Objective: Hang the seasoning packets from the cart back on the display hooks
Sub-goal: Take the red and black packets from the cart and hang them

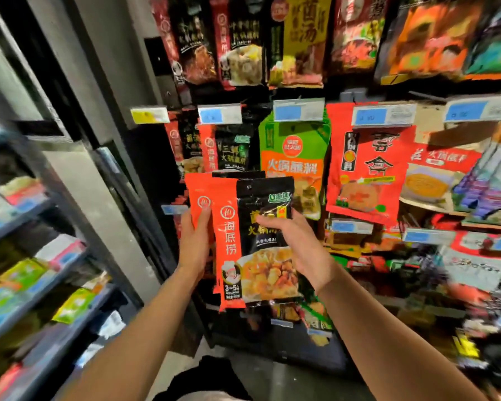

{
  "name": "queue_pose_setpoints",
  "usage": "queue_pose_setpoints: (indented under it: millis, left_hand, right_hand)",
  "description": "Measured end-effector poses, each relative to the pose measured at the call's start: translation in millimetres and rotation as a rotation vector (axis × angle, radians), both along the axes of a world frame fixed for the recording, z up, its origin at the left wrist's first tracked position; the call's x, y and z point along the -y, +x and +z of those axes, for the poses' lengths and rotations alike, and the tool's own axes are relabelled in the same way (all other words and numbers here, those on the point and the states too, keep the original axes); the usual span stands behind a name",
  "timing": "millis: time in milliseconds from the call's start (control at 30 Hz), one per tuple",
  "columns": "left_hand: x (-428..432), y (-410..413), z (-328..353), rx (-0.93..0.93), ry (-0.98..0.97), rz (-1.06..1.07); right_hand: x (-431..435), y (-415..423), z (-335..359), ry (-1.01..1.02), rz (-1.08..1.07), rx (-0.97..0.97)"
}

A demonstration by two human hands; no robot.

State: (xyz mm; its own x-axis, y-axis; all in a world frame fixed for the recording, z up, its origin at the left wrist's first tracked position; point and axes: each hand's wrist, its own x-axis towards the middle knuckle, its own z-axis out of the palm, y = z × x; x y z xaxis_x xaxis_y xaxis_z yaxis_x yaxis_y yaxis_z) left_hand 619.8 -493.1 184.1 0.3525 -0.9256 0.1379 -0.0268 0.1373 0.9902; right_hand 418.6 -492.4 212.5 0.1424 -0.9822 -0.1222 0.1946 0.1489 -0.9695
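Two bare hands hold a small stack of seasoning packets [261, 244] upright in front of the hanging display. The front packet is black with a red-orange side strip; behind it at least two more top edges show, one red-orange and one black, so three packets can be counted, perhaps more hidden. The left hand [195, 241] grips the stack's left edge, thumb across the red-orange face, the other fingers tucked behind and out of sight. The right hand [295, 244] grasps the right side of the front packet, thumb lying over its printed face, fingers curled round the back. Just above the fingertips hang a black-and-red packet [229, 149] and a green packet [294, 146]; to the right of the right hand's fingers hangs a large red packet [368, 166]. Five blue price tags [383, 115] and one yellow price tag [149, 115] line the rail above these packets
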Motion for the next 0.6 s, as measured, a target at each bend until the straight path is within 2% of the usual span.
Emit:
queue_pose_setpoints:
  millis: [167, 333, 467, 600]
  left_hand:
    - [41.6, 70.2, -11.1, 0.024, -0.051, 0.082]
    - [114.2, 145.2, -28.2, 0.080, -0.153, 0.131]
    - [152.2, 169.1, -31.2, 0.111, -0.222, 0.104]
    - [179.4, 177.7, -51.7, 0.150, -0.319, 0.087]
  right_hand:
    - [39.9, 76.7, -14.4, -0.071, 0.054, 0.036]
    - [92.0, 127.0, -35.2, -0.070, -0.020, 0.045]
    - [108.7, 151.1, -45.2, -0.131, -0.069, 0.033]
    - [128.2, 175.6, -63.5, -0.274, -0.121, -0.005]
